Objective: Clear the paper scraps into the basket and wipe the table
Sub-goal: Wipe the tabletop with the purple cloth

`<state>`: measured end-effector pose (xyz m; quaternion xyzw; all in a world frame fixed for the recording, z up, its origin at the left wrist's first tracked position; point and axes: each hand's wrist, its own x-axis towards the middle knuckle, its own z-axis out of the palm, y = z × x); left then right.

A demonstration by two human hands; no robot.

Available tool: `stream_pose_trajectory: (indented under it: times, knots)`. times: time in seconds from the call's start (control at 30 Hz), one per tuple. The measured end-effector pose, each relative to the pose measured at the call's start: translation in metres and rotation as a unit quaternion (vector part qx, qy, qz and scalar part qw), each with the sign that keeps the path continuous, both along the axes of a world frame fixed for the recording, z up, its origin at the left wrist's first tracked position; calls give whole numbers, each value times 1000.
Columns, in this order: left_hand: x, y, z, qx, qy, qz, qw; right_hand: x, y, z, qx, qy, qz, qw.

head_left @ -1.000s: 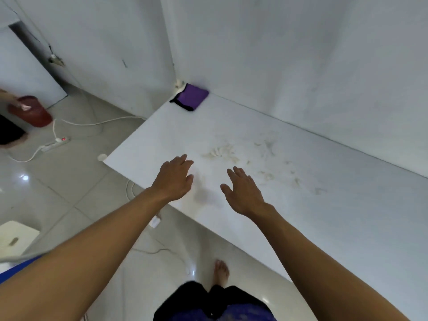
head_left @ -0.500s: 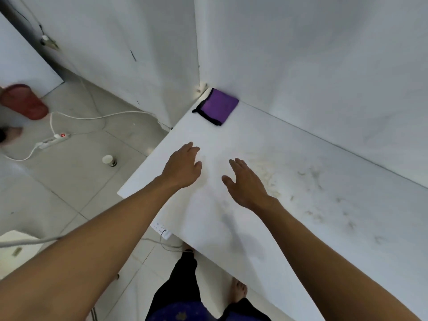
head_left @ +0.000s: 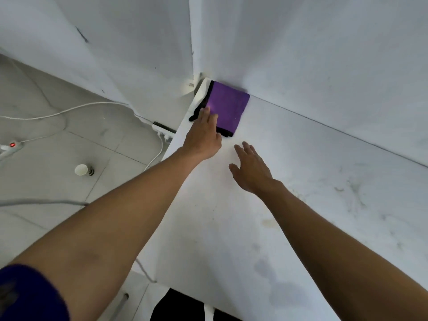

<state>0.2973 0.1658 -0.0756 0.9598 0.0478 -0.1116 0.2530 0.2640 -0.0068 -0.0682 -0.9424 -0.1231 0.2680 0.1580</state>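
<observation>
- Table (head_left: 289,228): flat, hard white top, smudged grey and yellowish; no paper scraps visible on it.
- Right hand (head_left: 251,169): fingers straight and spread, holding nothing, just short of the cloth.
- Left hand (head_left: 203,135): fingers extended, laid on the cloth's near left edge, not yet closed on it.
- Purple cloth (head_left: 228,107): folded square, black trim, in the far corner against the wall. Probably soft, light and limp; best pinched at that near edge.

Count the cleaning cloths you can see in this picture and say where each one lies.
1. The purple cloth lies folded in the far corner of the white table, against the wall, with the left hand reaching onto its near edge. None is visible elsewhere.
</observation>
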Motion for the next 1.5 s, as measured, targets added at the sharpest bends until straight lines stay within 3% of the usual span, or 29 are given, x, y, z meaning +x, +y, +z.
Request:
stream_pose_trajectory:
  times: [0.17,0.37,0.47,0.53,0.57,0.7,0.87,1.07,1.23,1.3,1.43,1.5]
  knots:
    - [27,2,-36,88,41,-96,991,-2,-20,-21,18,-2,4,1000]
    - [-40,-9,-50,71,-73,-105,989,7,-23,-21,75,10,-36,996]
    - [-80,-17,-47,-1,-110,-96,989,3,-14,-10,90,-151,-106,979]
    - [-96,-17,-42,-98,-139,-44,984,-5,-5,-9,77,-248,-89,962]
    - [-101,-16,-41,-123,-159,-14,980,-10,1,-11,81,-253,-62,962]
    - [-101,-4,-51,-65,-153,49,985,-27,18,-45,24,-113,37,993]
    - [-98,-17,-61,-3,-128,-34,991,-26,7,-69,-7,-137,56,989]
    - [-91,-63,-61,12,-132,-150,980,-33,-61,-72,43,-186,-63,980]
    - [-76,-89,-66,-2,-156,-172,973,-60,-99,-60,96,-250,-279,922]
    - [-61,-93,-70,-5,-173,-165,971,-57,-85,-53,120,-284,-263,914]
    - [-29,-87,-85,-15,-194,-161,968,-55,-45,-56,148,-168,-203,953]
    - [-25,-84,-91,5,-204,-176,963,-56,-51,-70,114,-171,-169,964]
